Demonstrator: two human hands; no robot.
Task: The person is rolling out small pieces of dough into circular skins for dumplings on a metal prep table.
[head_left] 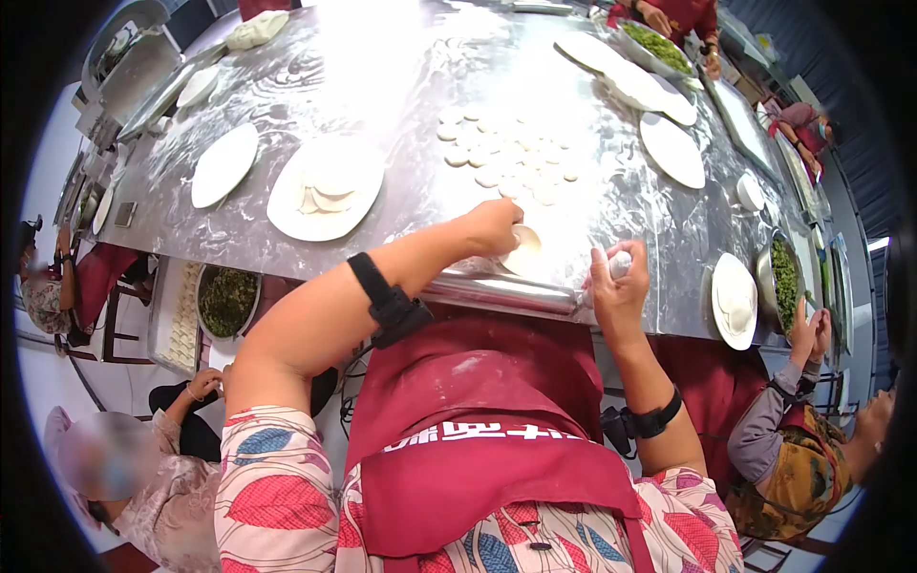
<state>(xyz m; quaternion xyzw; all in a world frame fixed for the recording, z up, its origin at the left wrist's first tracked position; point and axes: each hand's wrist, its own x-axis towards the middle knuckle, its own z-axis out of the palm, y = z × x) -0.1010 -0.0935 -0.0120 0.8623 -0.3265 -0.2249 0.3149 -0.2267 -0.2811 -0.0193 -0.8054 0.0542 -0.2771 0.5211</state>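
My left hand (492, 227) is closed on the edge of a round dough wrapper (523, 252), which lies on the floured metal table near its front edge. To the right, my right hand (621, 277) is curled around a whitish rolling pin (620, 264), its fingers bent and thumb up. Most of the pin is lost in the hand and the glare. Just beyond my left hand, several small flattened dough pieces (506, 158) are spread over the table.
A white plate (296, 224) with stacked wrappers stands left on the table (411, 181), beside another white plate (224, 167). At right are a plate of wrappers (734, 301) and a bowl of green filling (783, 272). Co-workers sit on both sides (802, 449).
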